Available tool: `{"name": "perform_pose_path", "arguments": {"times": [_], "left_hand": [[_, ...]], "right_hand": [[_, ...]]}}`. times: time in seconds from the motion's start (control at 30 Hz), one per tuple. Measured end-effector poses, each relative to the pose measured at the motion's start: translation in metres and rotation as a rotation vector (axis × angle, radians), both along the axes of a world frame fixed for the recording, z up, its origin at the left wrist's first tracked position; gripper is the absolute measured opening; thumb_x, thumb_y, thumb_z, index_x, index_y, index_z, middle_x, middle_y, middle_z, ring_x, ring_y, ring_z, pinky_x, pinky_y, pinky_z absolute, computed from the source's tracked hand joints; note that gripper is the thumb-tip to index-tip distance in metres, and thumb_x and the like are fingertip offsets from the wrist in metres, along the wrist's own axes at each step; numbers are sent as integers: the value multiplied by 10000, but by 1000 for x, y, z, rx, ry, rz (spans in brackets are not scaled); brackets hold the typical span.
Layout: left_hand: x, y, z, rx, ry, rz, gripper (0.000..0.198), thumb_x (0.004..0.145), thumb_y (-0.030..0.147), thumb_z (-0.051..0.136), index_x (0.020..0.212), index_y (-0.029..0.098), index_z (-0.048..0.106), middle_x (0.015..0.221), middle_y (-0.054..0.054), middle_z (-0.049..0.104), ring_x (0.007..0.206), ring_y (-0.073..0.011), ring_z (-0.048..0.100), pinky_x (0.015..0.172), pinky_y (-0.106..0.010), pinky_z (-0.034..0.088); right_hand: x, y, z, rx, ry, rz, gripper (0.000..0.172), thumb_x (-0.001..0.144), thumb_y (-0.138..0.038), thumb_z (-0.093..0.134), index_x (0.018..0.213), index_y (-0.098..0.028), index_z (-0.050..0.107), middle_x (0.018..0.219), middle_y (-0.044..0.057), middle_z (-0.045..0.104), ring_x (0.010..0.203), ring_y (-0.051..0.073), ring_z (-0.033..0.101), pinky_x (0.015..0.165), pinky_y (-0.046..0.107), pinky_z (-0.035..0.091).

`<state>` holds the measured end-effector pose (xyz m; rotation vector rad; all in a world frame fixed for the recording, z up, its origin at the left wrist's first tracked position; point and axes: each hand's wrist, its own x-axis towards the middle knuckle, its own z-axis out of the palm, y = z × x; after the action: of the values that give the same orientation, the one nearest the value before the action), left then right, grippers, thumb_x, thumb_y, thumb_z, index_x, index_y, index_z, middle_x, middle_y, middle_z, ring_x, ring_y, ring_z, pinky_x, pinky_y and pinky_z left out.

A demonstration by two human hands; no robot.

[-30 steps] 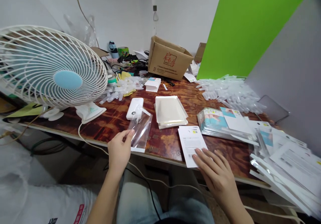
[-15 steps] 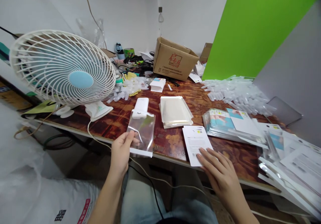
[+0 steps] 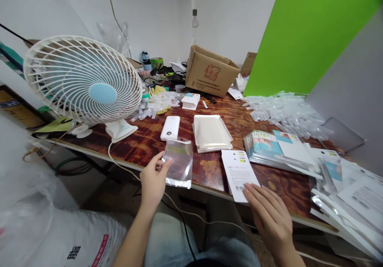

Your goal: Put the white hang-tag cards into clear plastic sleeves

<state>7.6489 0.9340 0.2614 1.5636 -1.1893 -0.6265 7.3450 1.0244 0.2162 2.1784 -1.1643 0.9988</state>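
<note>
Clear poly bag has shifted down off the white power bank: it overlapped the power bank's lower end before, now sits just below it with its top edge nearly touching. Left hand moved with it and pinches the bag's left edge between thumb and fingers. Cannot tell if the bag rests on the tabletop or is held just above it.

Right hand is loosely spread, fingertips on the lower edge of a printed white card. Card lies flat at the tabletop's front edge, right of the power bank.

Also right of the power bank: stack of cream-backed clear sleeves, nearer than the card, then a fanned stack of printed cards, and a heap of clear plastic tubes further back. Packaged cards are piled far right.

Behind the power bank: more clear tubes and a cardboard box with printed red characters. Left of it: white desk fan, cage facing up and toward the hands. White sack sits low, left of the hands.
</note>
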Motion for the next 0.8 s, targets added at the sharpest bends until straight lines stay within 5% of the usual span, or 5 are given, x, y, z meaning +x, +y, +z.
{"name": "perform_pose_path", "arguments": {"times": [0.1,0.33,0.53,0.8], "left_hand": [[-2,-1,3,-2,-77,54,509,777,457,626,1177,142,608,734,-49,721,741,-222,659,792,-354,469],[-5,-4,8,-42,-223,102,202,796,418,587,770,219,565,851,-62,679,820,-236,638,783,-355,458],[-8,0,13,-134,-323,99,202,800,379,599,678,217,592,631,26,462,603,-162,478,662,-302,393],[-10,2,17,-47,-100,45,213,799,426,595,764,234,510,731,-28,643,703,-217,627,746,-362,450]], "right_hand": [[2,-2,-1,-47,-17,44,328,850,-43,549,1157,-135,620,1092,103,700,1098,190,627,972,357,463],[8,-2,4,67,100,-18,307,888,-134,532,1179,-191,611,1225,75,646,1222,218,552,1109,423,330],[18,3,9,-241,-95,-197,385,829,-27,508,1184,-144,599,1023,94,722,995,217,682,974,418,477],[26,-14,34,-327,-384,-392,374,917,-122,389,1217,-158,608,980,106,719,904,246,694,845,412,533]]}}
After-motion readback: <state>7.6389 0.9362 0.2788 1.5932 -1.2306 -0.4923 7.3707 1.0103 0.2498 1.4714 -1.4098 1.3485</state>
